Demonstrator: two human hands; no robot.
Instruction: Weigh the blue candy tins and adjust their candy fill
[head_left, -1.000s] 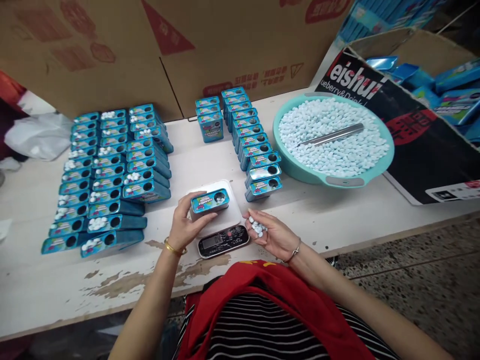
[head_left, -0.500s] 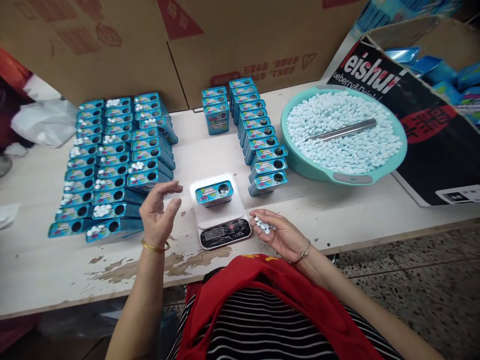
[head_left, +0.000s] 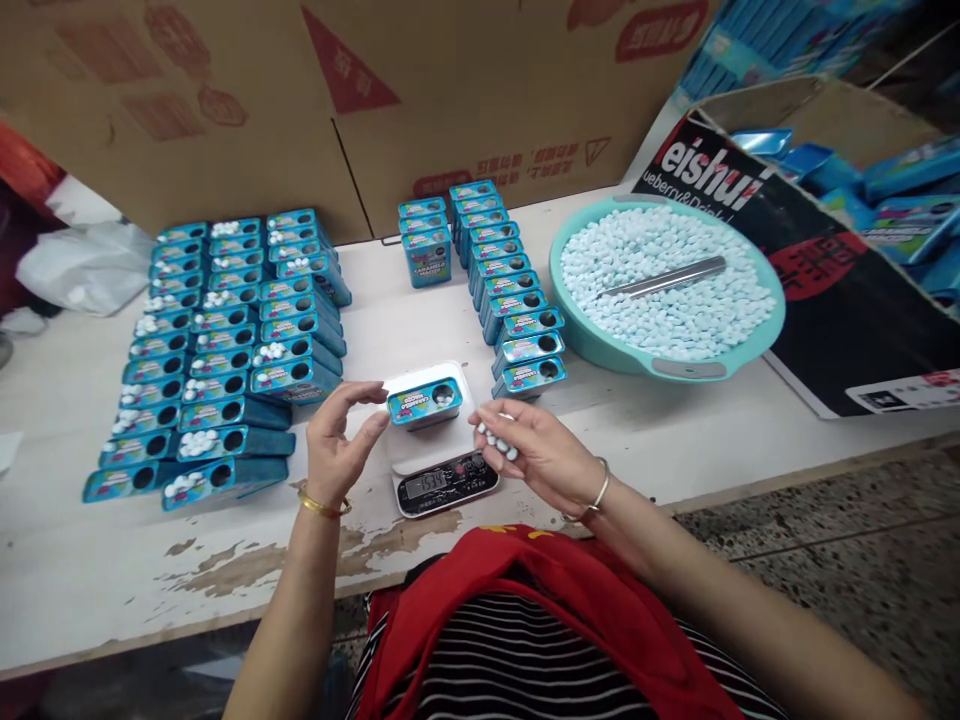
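A blue candy tin [head_left: 424,402] with a round hole in its top stands on the white kitchen scale [head_left: 405,455]; some white candies show inside the hole. At the tin's left end is my left hand [head_left: 341,440], its thumb and fingers apart, with nothing in them; whether the fingertips touch the tin I cannot tell. My right hand [head_left: 544,455] is curled palm-up around a small heap of white candies [head_left: 497,441], just right of the scale. Digits show on the scale's black display [head_left: 427,484].
Rows of blue tins [head_left: 217,385] fill the left side, several with candies on their lids. More tins [head_left: 525,320] line up behind the scale. A turquoise basin [head_left: 675,368] of candies holds a metal scoop [head_left: 667,278]. Cardboard [head_left: 480,90] stands behind; a carton [head_left: 817,290] holds tins at right.
My left hand has moved right to the end of the tin. My right hand, with the candies, has come a little left and up, to the scale's edge. The display digits differ.
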